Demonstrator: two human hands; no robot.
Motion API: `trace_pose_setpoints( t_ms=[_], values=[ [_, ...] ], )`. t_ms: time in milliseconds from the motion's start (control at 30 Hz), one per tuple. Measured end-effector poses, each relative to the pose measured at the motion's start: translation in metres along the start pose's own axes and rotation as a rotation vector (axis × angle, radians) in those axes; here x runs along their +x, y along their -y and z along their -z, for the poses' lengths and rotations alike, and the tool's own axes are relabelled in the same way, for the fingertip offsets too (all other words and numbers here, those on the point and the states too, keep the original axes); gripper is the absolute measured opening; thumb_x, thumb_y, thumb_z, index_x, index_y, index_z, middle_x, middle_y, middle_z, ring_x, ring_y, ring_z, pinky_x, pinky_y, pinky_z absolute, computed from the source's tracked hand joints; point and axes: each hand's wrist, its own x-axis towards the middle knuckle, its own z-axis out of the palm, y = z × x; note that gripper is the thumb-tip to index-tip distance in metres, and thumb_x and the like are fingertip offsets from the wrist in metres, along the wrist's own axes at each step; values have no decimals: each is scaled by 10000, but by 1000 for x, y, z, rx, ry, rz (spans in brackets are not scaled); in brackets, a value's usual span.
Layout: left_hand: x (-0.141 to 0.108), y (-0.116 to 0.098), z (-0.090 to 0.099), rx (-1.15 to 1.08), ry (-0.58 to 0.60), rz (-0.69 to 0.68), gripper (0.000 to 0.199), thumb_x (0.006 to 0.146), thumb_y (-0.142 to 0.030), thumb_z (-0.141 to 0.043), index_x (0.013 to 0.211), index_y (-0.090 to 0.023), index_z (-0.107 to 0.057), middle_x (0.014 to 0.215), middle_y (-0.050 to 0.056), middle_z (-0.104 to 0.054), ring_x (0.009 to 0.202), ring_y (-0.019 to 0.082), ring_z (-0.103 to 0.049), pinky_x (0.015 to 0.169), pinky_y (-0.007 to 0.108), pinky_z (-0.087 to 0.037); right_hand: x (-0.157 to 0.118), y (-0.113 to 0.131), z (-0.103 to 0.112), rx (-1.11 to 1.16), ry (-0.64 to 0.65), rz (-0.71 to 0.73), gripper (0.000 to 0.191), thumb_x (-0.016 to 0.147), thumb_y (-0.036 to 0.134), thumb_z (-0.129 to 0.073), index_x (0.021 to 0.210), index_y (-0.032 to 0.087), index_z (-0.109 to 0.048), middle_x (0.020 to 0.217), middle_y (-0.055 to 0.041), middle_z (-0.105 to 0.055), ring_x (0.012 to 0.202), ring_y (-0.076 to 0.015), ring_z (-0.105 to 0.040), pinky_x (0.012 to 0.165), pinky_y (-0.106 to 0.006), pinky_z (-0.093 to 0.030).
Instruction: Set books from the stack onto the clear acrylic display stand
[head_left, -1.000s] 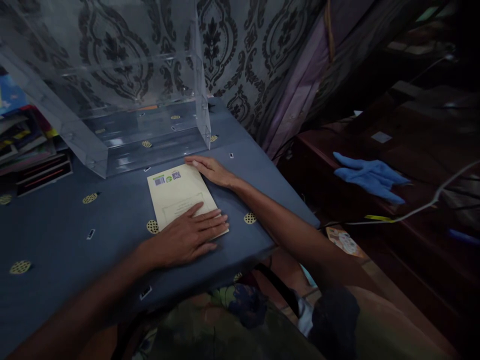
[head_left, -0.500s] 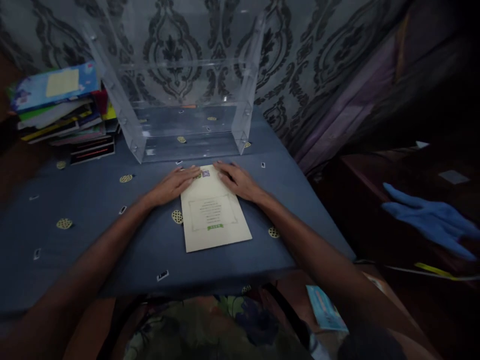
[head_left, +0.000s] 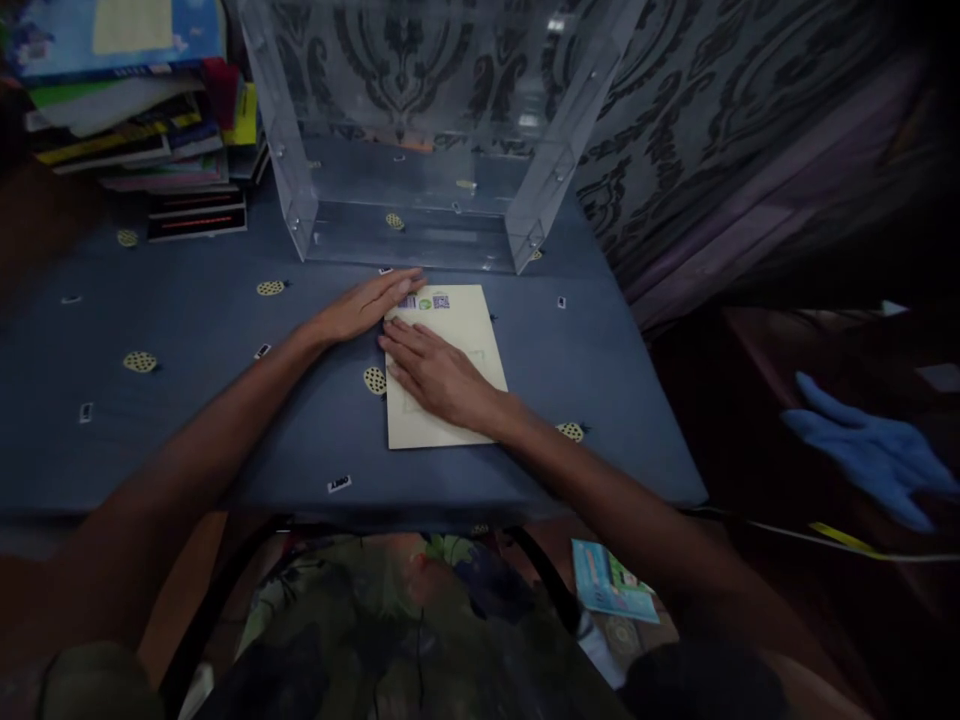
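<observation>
Your left hand (head_left: 369, 305) rests outstretched at the top-left corner of the cream booklet (head_left: 466, 325); your right hand (head_left: 442, 378) spreads across it, both gripping nothing; it lies on the worktop (head_left: 615, 385), near the clear rack (head_left: 420, 242); uneven sideways pressure could skid or crease it.

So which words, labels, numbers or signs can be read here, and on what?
"OBEY", probably: label on the tablecloth.
Other labels: too small.
Cream book: QR code; print too small, partly under the right hand.
Book stack: too blurred.
Blue cover, low right: too small.
</observation>
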Motion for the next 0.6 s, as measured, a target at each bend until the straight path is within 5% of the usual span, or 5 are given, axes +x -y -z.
trace_pose_setpoints(
  t_ms=[333,600],
  values=[
    [-5,-7,-4,272,70,-7,741,991,-676,-222,1498,-189,-457,1551,85,-472,1438,297,-405,1216,456,-248,-40,63,-17,-1,49,63,479,1065,349,-380,1466,105,-475,1581,-139,-413,1514,-224,-284,1251,-453,-290],
    [-5,-3,-8,344,85,-15,694,998,-621,-237,1524,-197,-399,1570,89,-444,1462,260,-383,1237,474,-188,-75,59,-9,-24,-91,-94,587,1049,378,-419,1552,90,-325,1580,-181,-401,1516,-260,-282,1235,-510,-314]
  ],
)
